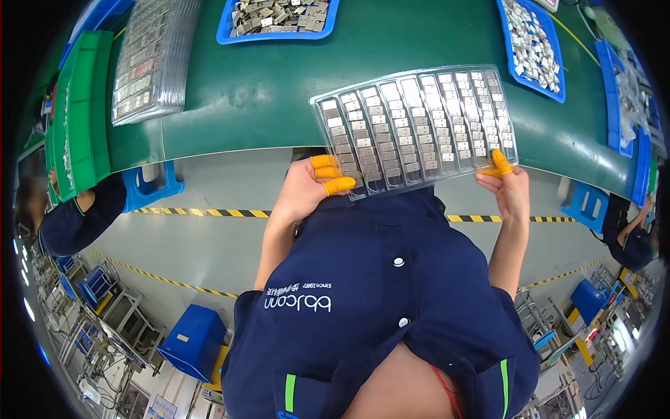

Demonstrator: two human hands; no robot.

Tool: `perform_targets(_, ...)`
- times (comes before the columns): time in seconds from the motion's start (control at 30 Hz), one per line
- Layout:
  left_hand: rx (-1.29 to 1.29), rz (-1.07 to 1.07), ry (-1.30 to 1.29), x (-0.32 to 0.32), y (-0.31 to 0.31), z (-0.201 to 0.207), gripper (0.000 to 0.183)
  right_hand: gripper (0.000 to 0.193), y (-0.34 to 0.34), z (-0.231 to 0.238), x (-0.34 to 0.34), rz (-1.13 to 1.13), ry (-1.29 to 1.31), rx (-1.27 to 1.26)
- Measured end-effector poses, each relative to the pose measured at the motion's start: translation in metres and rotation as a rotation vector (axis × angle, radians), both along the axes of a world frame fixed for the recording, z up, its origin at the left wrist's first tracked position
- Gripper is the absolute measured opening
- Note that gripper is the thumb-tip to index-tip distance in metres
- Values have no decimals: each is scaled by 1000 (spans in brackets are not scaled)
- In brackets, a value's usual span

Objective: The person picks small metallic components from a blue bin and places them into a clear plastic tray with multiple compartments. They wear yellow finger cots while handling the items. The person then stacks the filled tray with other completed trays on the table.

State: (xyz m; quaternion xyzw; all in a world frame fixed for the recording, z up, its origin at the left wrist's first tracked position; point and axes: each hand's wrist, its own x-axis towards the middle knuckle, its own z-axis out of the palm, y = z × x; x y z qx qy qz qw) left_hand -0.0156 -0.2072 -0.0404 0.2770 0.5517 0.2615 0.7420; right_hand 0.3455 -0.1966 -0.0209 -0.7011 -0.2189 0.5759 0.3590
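Observation:
A clear plastic tray (501,82) full of small metal connector shells, set in several rows, is held out over the bench's near edge. At its lower left corner, my left hand (307,187) grips the rim, orange finger cots on some fingers. My right hand (507,183) pinches the lower right corner, also with orange finger cots. The tray slants slightly, its right side farther from me. Most shells look silver, and some catch bright glare.
On the green bench (230,105) stand a stack of filled clear trays (150,63) at left, a blue bin (222,31) of metal pieces, another blue bin (562,84) of white pieces, and green bins (91,119). Co-workers (77,223) sit at both sides, beside blue stools (157,188).

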Motion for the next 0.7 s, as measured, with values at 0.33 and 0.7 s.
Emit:
perform_targets(0.33,62,65,-68,22,4,-9,20,23,88,6,-2,100,-307,99)
perform_targets(0.7,343,-7,552,25,15,8,15,34,202,1,-35,394,-435,380)
